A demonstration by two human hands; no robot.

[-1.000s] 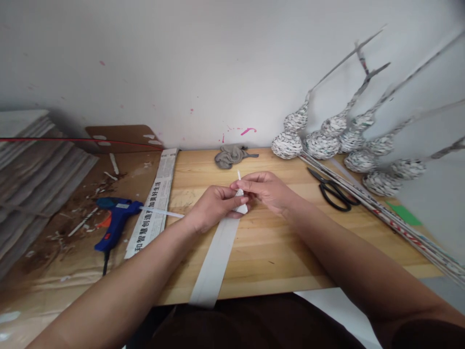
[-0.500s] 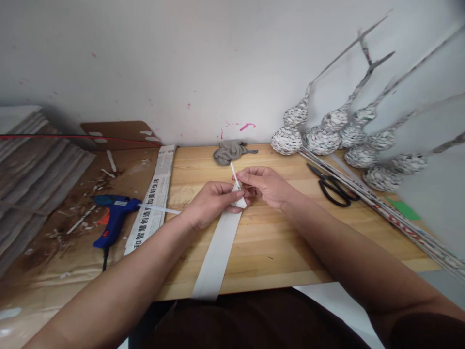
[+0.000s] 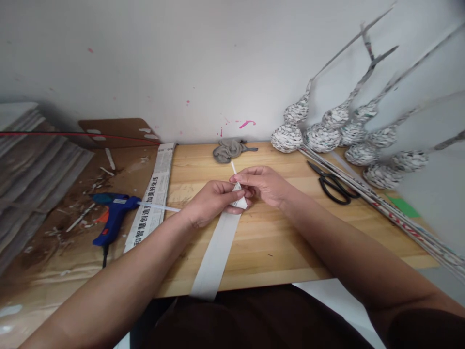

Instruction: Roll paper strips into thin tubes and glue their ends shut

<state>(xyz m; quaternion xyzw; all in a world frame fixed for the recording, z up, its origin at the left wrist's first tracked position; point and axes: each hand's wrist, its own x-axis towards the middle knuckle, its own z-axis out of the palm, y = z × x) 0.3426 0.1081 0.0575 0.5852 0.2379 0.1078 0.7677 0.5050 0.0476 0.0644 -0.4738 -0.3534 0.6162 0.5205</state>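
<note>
A long pale paper strip (image 3: 218, 252) runs from the table's front edge up to my hands, its upper end folded into a small printed point. My left hand (image 3: 214, 201) is closed on that folded end, thumb on top. Close beside it, my right hand (image 3: 261, 184) pinches the tip where a thin white stick (image 3: 233, 167) sticks out upward. The fingers hide how the stick and the paper meet. Just beyond the hands lies a crumpled grey cloth (image 3: 228, 150).
On the left are a blue glue gun (image 3: 114, 215), folded newspaper (image 3: 154, 198) and a newspaper stack (image 3: 39, 174). Black scissors (image 3: 332, 186), rolled paper rods (image 3: 385, 208) and several woven gourd shapes (image 3: 286, 137) lie on the right, by the wall.
My fingers have shifted slightly around the folded tip, and the right fingertips now cover more of the stick's base. The view has tilted a little; the other objects stay put.
</note>
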